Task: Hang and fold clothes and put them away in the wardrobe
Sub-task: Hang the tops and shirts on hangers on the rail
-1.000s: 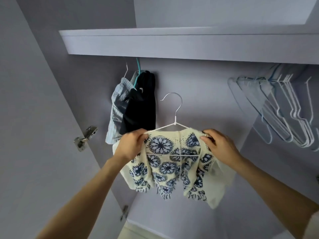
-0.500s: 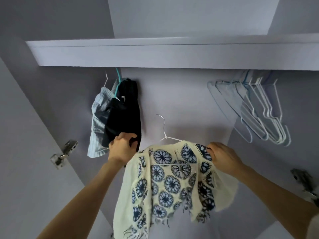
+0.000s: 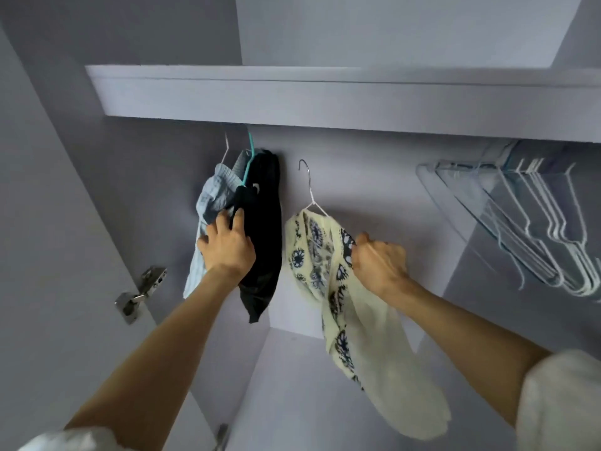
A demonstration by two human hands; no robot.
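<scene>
Wardrobe (image 3: 325,92) interior is filling the frame. In the centre, the right hand (image 3: 379,263) is clenching the cream patterned top (image 3: 328,265), which is hanging on a white hanger (image 3: 309,187) whose hook is pointing up under the shelf. At centre left, the left hand (image 3: 227,247) is pressing with nearly straight fingers on the black garment (image 3: 265,236) beside the light blue garment (image 3: 208,203). At right, empty hangers (image 3: 533,222) are hanging together.

The left hand (image 3: 227,247) has let go of the patterned cream garment (image 3: 328,265) and now presses against the hanging black garment (image 3: 265,229). The cream garment has turned edge-on, held by the right hand (image 3: 379,263) alone, its hanger hook (image 3: 305,177) raised toward the shelf (image 3: 325,99).
</scene>
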